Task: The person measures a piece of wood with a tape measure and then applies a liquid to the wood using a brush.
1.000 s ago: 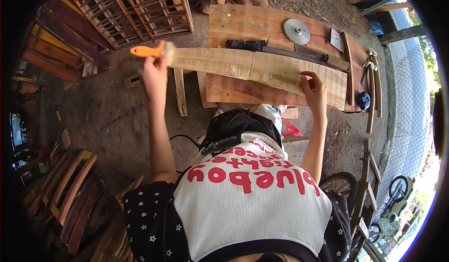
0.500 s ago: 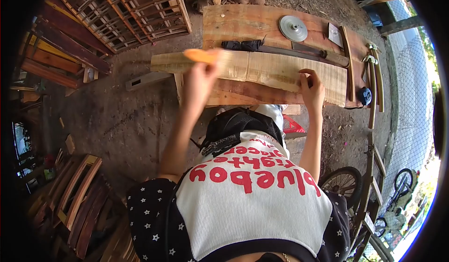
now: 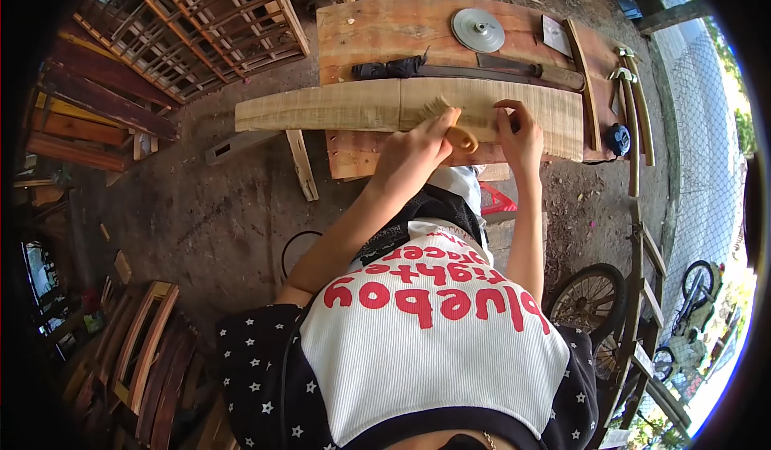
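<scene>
My left hand [image 3: 418,145] is closed around a brush [image 3: 460,138] with a yellowish wooden handle. Its pale bristles touch or hover just over the middle of a long light wooden plank [image 3: 321,104], near a dark line across it. My right hand [image 3: 522,135] rests at the plank's near edge, right of the brush, with thumb and fingers bent against the wood. Part of that grip is hidden. Beneath the plank is a reddish-brown wooden tabletop [image 3: 385,32].
Behind the plank lie a machete-like blade with a wooden handle [image 3: 560,76], a dark cloth-wrapped end [image 3: 389,67] and a grey metal disc [image 3: 478,30]. A blue tape measure [image 3: 618,139] sits at the right. Stacked timber [image 3: 112,92] stands left; a bicycle wheel [image 3: 590,301] is lower right.
My left hand has swept the brush rightward along the plank, from its left part to near the middle. My right hand stays at the same spot on the plank. The view has shifted slightly.
</scene>
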Demonstrator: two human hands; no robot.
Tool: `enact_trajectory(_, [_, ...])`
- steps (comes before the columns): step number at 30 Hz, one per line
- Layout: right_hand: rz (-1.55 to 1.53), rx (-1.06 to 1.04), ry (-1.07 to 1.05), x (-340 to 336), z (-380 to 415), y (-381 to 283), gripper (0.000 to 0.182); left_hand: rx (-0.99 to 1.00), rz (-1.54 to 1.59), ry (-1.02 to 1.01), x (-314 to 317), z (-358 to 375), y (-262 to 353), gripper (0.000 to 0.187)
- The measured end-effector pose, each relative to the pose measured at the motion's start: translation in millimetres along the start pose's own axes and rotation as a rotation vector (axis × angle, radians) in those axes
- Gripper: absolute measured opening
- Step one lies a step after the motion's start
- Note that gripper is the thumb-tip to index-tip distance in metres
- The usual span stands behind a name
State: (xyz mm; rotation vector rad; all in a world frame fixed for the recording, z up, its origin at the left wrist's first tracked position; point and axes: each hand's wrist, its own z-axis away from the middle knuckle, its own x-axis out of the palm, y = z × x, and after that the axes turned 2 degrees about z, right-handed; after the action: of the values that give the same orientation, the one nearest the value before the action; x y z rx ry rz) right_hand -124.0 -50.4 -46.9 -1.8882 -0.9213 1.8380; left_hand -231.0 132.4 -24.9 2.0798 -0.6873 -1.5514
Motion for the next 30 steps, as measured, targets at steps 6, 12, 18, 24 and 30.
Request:
enact_trajectory(6, [-0.080, -0.017, -0.006, -4.3, -1.3, 0.5, 0.013, -0.419, 0.074, 0.281, -86.3, 23.2, -66.6, 0.026])
enact_trajectory(12, [-0.088, -0.014, -0.025, -5.7, -3.3, 1.7, 0.013, -0.614, -0.344, 0.280, -75.5, 12.6, -55.0, 0.020])
enact_trajectory(18, [-0.048, -0.028, -0.043, -4.3, -3.2, 4.4, 0.012, -0.145, 0.377, 0.073, 10.6, -28.5, 0.7, 0.028])
enact_trajectory(24, [-0.111, -0.026, -0.039, -5.6, -5.3, 4.8, 0.013, -0.429, 0.213, 0.324, -62.4, 5.3, -67.2, 0.025])
enact_trajectory(30, [-0.094, -0.031, -0.014, -6.4, -4.0, 3.1, 0.013, -0.422, 0.101, 0.382, -64.2, -8.9, -36.4, 0.024])
